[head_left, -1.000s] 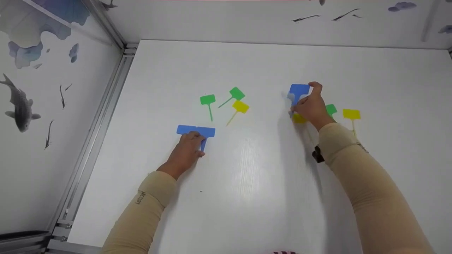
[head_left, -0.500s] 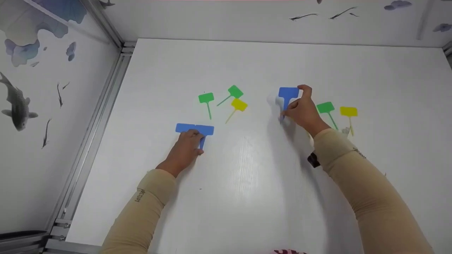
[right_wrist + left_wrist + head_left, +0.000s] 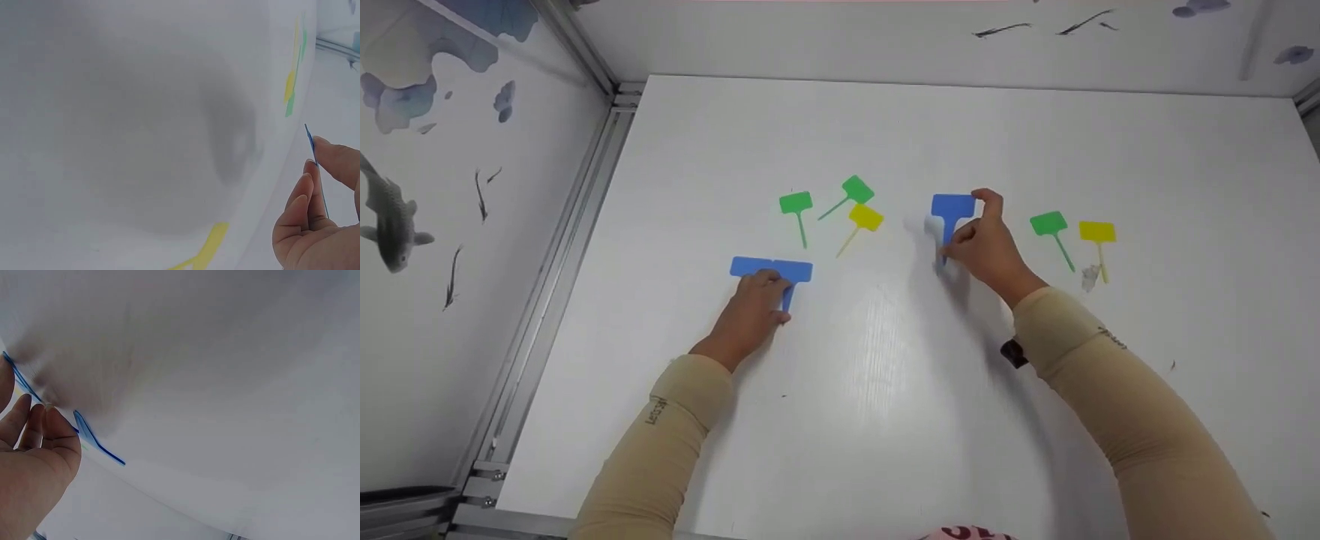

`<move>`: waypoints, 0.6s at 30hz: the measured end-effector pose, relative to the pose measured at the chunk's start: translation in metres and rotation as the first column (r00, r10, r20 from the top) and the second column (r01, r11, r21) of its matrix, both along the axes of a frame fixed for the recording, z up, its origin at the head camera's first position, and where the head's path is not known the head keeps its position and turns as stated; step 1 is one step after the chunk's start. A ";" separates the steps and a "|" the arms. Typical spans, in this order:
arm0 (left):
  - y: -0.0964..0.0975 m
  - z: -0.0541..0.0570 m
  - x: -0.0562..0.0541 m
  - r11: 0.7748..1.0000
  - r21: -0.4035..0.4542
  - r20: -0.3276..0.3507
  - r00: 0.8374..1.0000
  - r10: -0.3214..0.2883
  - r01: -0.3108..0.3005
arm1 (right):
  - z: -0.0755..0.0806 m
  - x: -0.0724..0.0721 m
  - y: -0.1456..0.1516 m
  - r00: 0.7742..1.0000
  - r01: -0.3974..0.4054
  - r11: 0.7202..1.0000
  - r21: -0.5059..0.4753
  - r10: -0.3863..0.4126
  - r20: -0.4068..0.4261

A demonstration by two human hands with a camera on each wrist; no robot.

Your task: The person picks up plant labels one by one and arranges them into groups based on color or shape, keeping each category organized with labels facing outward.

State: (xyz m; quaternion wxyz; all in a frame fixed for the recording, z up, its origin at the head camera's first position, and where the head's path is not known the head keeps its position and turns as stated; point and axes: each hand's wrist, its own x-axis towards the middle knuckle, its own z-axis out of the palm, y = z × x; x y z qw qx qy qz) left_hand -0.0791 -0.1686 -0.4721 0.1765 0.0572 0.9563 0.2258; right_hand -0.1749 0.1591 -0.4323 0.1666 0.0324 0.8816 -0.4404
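Two blue T-shaped plant labels (image 3: pixel 793 271) stand with their heads side by side at my left hand (image 3: pixel 744 315). Its fingers lie over them, with the thumb by the right one's stem; the other stem is hidden. The left wrist view shows blue labels (image 3: pixel 90 436) slanting past the pinched fingertips. Over the middle right of the table, my right hand (image 3: pixel 988 244) pinches another blue plant label (image 3: pixel 952 205) by its stem, the index finger at the head's corner. In the right wrist view this blue label (image 3: pixel 313 149) is edge-on between thumb and fingers.
Two green labels (image 3: pixel 796 202) and a yellow label (image 3: pixel 867 217) lie between the hands, farther back on the white table (image 3: pixel 847 450). Right of the right hand lie a green label (image 3: pixel 1048 223) and a yellow one (image 3: pixel 1098 232). Another yellow label (image 3: pixel 212 244) shows in the right wrist view.
My right hand has carried its blue label left and slightly nearer, uncovering the green label at the right. The left hand has kept its place on the two blue labels.
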 end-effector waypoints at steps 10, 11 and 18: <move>0.001 0.003 -0.001 1.000 -0.008 -0.001 1.000 -0.003 0.003 | 0.001 0.012 -0.013 1.000 0.012 0.999 -0.040 -0.012 0.010; 0.001 0.003 -0.001 1.000 -0.005 0.007 1.000 0.002 -0.002 | 0.001 0.014 -0.015 1.000 0.008 0.999 -0.040 -0.008 0.009; 0.002 0.002 0.000 1.000 0.000 0.026 1.000 0.015 -0.015 | -0.002 0.022 -0.024 1.000 0.010 1.000 -0.014 -0.010 -0.002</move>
